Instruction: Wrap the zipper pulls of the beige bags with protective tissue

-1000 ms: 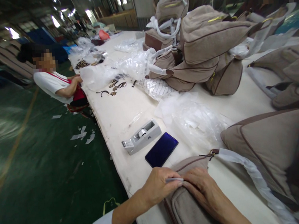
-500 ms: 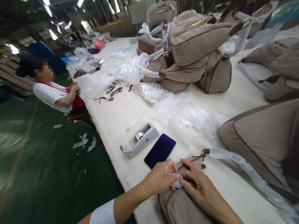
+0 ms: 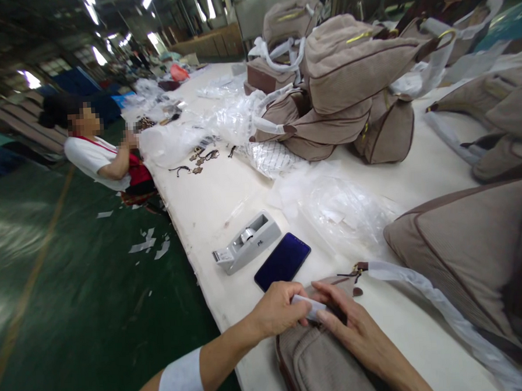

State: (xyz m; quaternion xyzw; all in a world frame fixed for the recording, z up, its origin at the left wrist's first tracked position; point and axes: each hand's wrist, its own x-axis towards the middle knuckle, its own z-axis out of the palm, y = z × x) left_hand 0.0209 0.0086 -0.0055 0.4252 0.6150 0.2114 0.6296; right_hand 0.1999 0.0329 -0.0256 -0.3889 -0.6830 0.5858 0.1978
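So the left hand point(image 3: 278, 308) is stretching in from lower left, wrist fairly straight, fingers curled in, and it's pinching a white strip point(image 3: 309, 307) between thumb and fingers. The right hand point(image 3: 352, 319) is slanting in from lower right, with its thumb sitting at the strip's other end and its fingers arching away; can't tell if they're actually gripping it from behind. That strip is hovering right over a taupe bag point(image 3: 326, 364), which is lying on the white table point(image 3: 208, 192) at the near edge, just below both hands.

The bag is looking like soft ribbed cloth with dark brown piping. A strap point(image 3: 427, 292) wrapped in milky plastic is curving off to the right, beside a bigger bag point(image 3: 469, 243) in the same cloth. Crinkly clear plastic point(image 3: 344, 205) is spreading out behind.

Counting up: one glossy dark phone point(image 3: 283, 261) and one grey tape dispenser point(image 3: 248, 243) are resting near the left hand. More bags point(image 3: 350, 68) are piling up further back, overlapping too much to count.
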